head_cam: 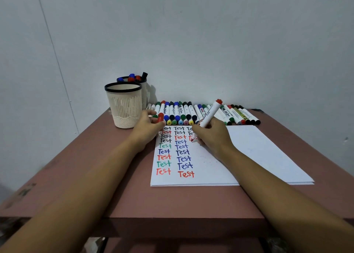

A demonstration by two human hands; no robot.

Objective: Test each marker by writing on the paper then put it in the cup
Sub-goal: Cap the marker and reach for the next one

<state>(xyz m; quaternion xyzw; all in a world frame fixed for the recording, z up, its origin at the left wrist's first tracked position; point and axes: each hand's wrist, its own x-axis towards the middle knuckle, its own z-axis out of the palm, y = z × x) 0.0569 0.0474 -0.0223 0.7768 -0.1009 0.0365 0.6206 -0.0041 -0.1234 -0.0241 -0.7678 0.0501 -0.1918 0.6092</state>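
My right hand (212, 136) grips a white marker with a red end (209, 114), its red tip down on the white paper (258, 153) in the third column of written words. My left hand (148, 127) rests at the paper's top left corner and pinches a red marker cap (160, 118). A row of capped markers (191, 112) lies along the wall behind the paper. A cream cup (124, 105) with a black rim stands at the left, no marker showing above its rim. Behind it, a second cup (135, 79) holds several markers.
The brown table (107, 176) ends at a front edge close to me and at a left edge beside the cups. A grey wall stands right behind the markers. The paper is a small stack reaching toward the table's right side.
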